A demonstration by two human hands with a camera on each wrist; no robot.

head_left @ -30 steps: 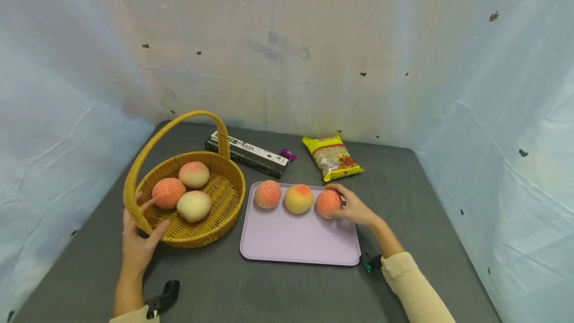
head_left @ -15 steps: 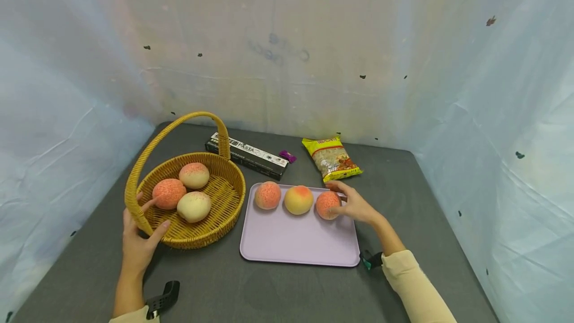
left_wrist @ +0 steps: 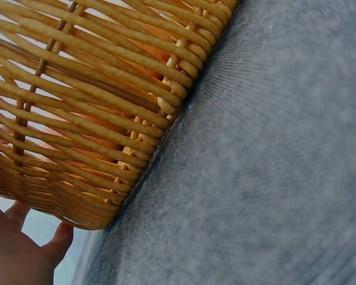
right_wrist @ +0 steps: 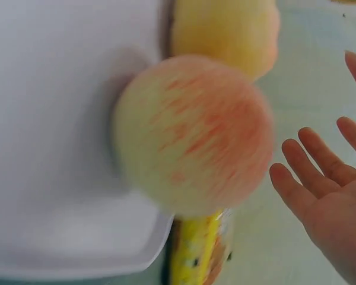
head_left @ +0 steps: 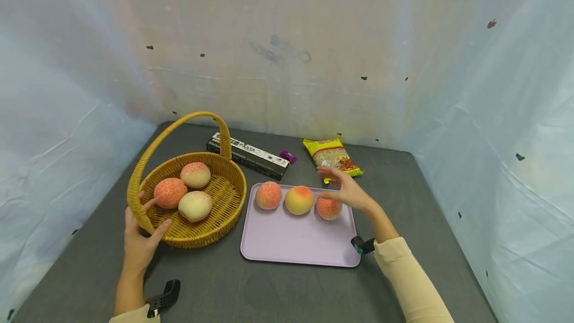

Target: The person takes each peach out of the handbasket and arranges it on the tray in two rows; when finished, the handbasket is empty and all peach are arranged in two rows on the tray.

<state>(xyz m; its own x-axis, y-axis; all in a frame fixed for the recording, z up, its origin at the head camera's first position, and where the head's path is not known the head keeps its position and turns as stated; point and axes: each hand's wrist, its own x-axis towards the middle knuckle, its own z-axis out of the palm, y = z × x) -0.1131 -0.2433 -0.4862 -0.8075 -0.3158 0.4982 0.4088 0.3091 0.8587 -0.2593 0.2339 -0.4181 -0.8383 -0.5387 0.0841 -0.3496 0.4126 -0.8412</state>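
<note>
A yellow wicker basket (head_left: 215, 228) stands at the left with three peaches in it: an orange-red one (head_left: 170, 193), a pale one (head_left: 195, 206) and a pink-topped one (head_left: 195, 175). At the foot of its handle, my left hand (head_left: 140, 243) grips the rim, thumb and a finger reaching over it. Three more peaches sit in a row on the lilac tray (head_left: 296, 243): one left (head_left: 268, 195), one middle (head_left: 299, 200), one right (head_left: 329, 208). Above the right peach hovers my right hand (head_left: 352, 193), fingers spread and holding nothing; the right wrist view shows a gap between peach and fingers.
Behind the tray lie a black pasta box (head_left: 251, 157), a small purple wrapped sweet (head_left: 288, 156) and a yellow food packet (head_left: 333, 157). Plastic sheeting (head_left: 287, 88) hangs around the back and sides of the dark grey table (head_left: 269, 293).
My right hand has let go of the right peach and risen off it, its fingers now apart. That peach stays on the tray. My left hand keeps its place on the basket.
</note>
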